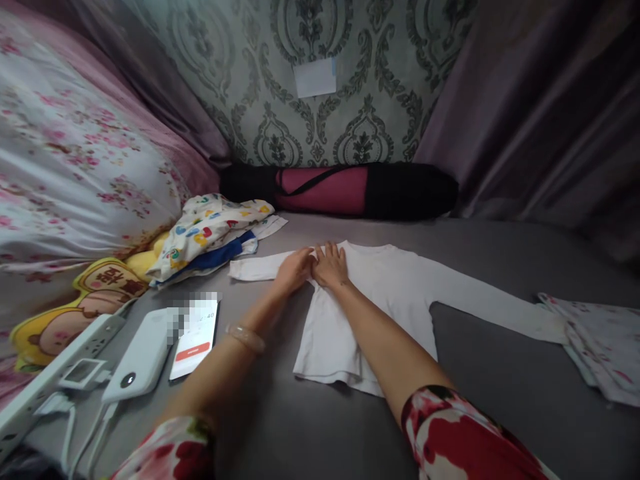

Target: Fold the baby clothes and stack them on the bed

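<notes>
A white long-sleeved shirt [395,287] lies spread on the grey bed sheet, its neckline away from me and both sleeves out to the sides. My left hand [296,269] is at the base of the left-side sleeve, its fingers bent together on the fabric. Right beside it, my right hand [331,267] rests flat on the shirt near the shoulder, fingers stretched out and slightly apart. The cloth is creased below my hands, and the lower left side of the shirt looks partly turned over.
At left are a power strip [60,367], a white power bank [140,357] with cables, a lit phone [196,340], a yellow cartoon cushion [70,313] and piled clothes [210,233]. Folded clothes [600,340] touch the right cuff. A long black-and-pink bag [325,190] lies along the wall.
</notes>
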{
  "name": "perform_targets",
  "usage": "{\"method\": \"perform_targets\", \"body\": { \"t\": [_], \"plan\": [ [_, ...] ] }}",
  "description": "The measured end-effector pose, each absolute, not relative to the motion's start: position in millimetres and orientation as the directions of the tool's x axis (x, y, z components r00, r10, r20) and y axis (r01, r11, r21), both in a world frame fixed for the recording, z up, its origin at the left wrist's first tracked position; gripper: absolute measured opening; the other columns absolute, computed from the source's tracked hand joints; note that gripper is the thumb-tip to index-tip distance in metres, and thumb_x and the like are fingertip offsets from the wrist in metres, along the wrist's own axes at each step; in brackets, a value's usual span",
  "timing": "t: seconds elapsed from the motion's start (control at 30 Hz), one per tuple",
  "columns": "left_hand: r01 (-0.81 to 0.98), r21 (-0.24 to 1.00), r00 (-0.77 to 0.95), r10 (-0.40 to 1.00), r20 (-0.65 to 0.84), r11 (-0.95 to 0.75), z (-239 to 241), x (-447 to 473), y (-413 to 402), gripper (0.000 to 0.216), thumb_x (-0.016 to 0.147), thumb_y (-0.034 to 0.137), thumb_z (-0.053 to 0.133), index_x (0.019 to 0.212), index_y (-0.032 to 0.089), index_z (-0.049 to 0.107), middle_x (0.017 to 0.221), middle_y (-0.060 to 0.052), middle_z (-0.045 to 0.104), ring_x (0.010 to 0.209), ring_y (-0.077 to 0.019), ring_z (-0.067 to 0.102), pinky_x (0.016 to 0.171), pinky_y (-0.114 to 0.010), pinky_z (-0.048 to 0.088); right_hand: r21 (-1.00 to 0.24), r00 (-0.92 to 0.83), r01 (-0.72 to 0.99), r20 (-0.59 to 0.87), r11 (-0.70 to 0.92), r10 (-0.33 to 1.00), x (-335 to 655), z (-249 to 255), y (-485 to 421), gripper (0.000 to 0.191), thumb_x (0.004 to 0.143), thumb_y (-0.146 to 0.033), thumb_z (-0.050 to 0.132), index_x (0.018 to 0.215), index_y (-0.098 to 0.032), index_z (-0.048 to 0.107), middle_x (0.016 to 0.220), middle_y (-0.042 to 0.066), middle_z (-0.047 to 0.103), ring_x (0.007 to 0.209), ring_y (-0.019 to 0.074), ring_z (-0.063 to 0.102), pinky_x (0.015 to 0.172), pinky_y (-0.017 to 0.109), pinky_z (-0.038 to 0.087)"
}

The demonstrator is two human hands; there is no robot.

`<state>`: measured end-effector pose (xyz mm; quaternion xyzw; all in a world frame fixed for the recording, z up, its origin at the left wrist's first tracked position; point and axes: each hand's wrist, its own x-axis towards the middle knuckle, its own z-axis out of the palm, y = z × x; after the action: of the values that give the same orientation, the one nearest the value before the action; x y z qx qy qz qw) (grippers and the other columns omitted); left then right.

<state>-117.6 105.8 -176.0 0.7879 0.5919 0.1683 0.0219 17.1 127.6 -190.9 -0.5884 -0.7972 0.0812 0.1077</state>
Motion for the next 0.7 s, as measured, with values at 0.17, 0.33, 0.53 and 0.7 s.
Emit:
{"method": "perform_targets", "body": {
  "t": [0.17, 0.33, 0.53, 0.7],
  "plan": [
    [0.933, 0.283, 0.204, 0.975, 0.092, -0.222, -198.5, -100.6, 105.8, 0.052, 0.099, 0.035, 0.018, 0.143, 0.013, 0.035, 0.147, -0.012, 0.041, 0.138, -0.0222, 0.034, 0.112, -0.041, 0.027, -0.241, -0.293, 0.923, 0.065, 0.3, 0.954, 17.7, -189.1, 127.9, 0.055, 0.095, -0.035, 0.026, 0.149, -0.02, 0.029, 0.155, 0.011, 0.024, 0.143, 0.0277, 0.014, 0.112, 0.047, 0.007],
    [0.994, 0.09, 0.053, 0.998, 0.019, -0.055, -195.3, -146.0, 92.7, 0.054, 0.098, 0.037, 0.022, 0.145, 0.013, 0.033, 0.153, -0.013, 0.03, 0.142, -0.0267, 0.025, 0.114, -0.046, 0.02, -0.285, -0.267, 0.917, 0.078, 0.278, 0.961, 15.6, -192.9, 127.4, 0.056, 0.096, -0.04, 0.023, 0.147, -0.019, 0.031, 0.155, 0.011, 0.026, 0.142, 0.0275, 0.015, 0.112, 0.047, 0.005],
    [0.992, 0.083, -0.102, 0.989, 0.104, 0.094, -199.1, -178.1, 82.6, 0.053, 0.096, 0.03, 0.023, 0.143, 0.009, 0.036, 0.149, -0.016, 0.036, 0.139, -0.0264, 0.03, 0.113, -0.047, 0.022, -0.364, -0.295, 0.888, 0.021, 0.282, 0.955, 15.7, -190.2, 137.1, 0.057, 0.096, -0.043, 0.03, 0.147, -0.018, 0.031, 0.156, 0.013, 0.022, 0.144, 0.0284, 0.011, 0.113, 0.048, 0.003],
    [0.994, 0.104, -0.027, 0.923, 0.383, -0.015, -196.4, -173.8, 74.3, 0.049, 0.094, 0.035, 0.03, 0.129, 0.004, 0.048, 0.134, -0.022, 0.05, 0.126, -0.0281, 0.044, 0.104, -0.039, 0.033, -0.592, -0.302, 0.754, 0.072, 0.284, 0.951, 60.6, -166.3, 134.3, 0.054, 0.095, -0.036, 0.038, 0.145, -0.015, 0.035, 0.151, 0.013, 0.034, 0.138, 0.021, 0.03, 0.111, 0.034, 0.024]
  ]
}}
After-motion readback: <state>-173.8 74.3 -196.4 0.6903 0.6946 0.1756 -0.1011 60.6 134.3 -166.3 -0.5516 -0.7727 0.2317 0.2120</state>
